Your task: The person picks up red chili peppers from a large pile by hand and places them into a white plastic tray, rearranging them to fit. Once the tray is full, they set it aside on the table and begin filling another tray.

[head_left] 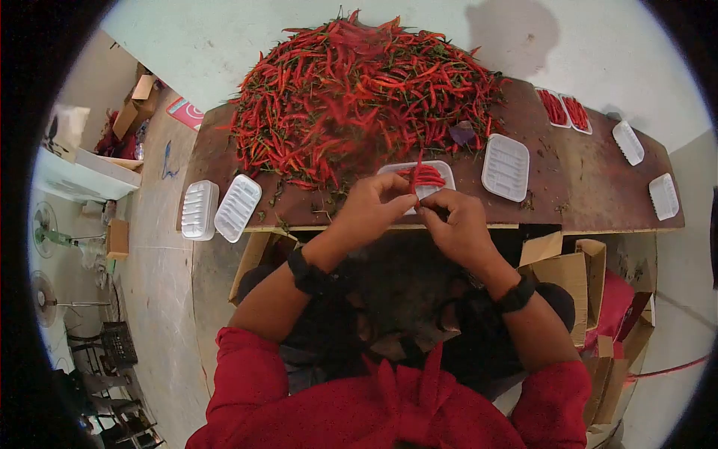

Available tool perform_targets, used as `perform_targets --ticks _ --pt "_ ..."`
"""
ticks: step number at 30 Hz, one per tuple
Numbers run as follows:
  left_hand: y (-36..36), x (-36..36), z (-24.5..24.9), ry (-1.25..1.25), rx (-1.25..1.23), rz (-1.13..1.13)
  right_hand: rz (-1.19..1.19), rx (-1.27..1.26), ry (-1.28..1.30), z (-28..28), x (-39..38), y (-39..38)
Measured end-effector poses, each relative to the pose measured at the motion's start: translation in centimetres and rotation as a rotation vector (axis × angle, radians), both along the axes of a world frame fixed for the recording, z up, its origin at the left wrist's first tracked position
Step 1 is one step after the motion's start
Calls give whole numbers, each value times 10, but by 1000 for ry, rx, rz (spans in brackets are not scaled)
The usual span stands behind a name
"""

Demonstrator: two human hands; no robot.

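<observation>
A pale wall (194,45) stands behind a brown table (606,183), with a cardboard box (562,280) below its right part. A big heap of red peppers (359,93), mixed with green stems, covers much of the tabletop. White trays lie to both sides: a pair of trays (238,209) at the left, and a ribbed tray (506,168) right of the hands.

The left hand (372,208) and right hand (458,228) are close together over the table's near edge, thumbs and forefingers pinched on one thin pepper (417,178). It stands roughly upright between them, in front of a white tray (449,178) that holds more red peppers.

The pepper looks very light, smooth and a little slippery, firm but bendy. Its thin tip and stem would probably snap under a hard squeeze or twist, so a gentle fingertip grip on the thicker part of the body, near the stem end, should suit it best.
</observation>
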State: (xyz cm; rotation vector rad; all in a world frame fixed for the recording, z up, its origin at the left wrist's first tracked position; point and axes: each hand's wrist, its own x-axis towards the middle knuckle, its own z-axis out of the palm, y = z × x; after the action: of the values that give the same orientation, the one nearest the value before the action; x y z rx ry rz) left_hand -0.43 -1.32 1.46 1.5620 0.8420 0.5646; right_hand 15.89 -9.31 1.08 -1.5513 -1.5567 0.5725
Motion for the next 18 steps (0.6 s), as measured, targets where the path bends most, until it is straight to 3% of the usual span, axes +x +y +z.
perform_targets --ticks 3,5,8,9,11,12,15,17,18 --pt "-9 2 7 23 94 38 -2 2 38 1 1 -1" --pt "-15 4 10 35 611 51 4 -17 117 -4 2 0" --pt "-22 6 13 119 827 -81 29 -219 256 -12 9 3" --pt "-22 7 12 119 826 -81 28 -220 256 -10 10 2" --pt "-19 8 10 11 743 14 233 -442 -83 1 11 -1" --pt "-16 6 10 14 743 14 234 -441 -81 7 10 -2" --pt "-9 0 10 217 719 41 300 -538 -278 12 12 -3" --pt "-7 -1 6 207 794 49 88 -183 -60 2 18 1" --pt "-7 -2 3 207 793 49 89 -183 -60 2 20 3"
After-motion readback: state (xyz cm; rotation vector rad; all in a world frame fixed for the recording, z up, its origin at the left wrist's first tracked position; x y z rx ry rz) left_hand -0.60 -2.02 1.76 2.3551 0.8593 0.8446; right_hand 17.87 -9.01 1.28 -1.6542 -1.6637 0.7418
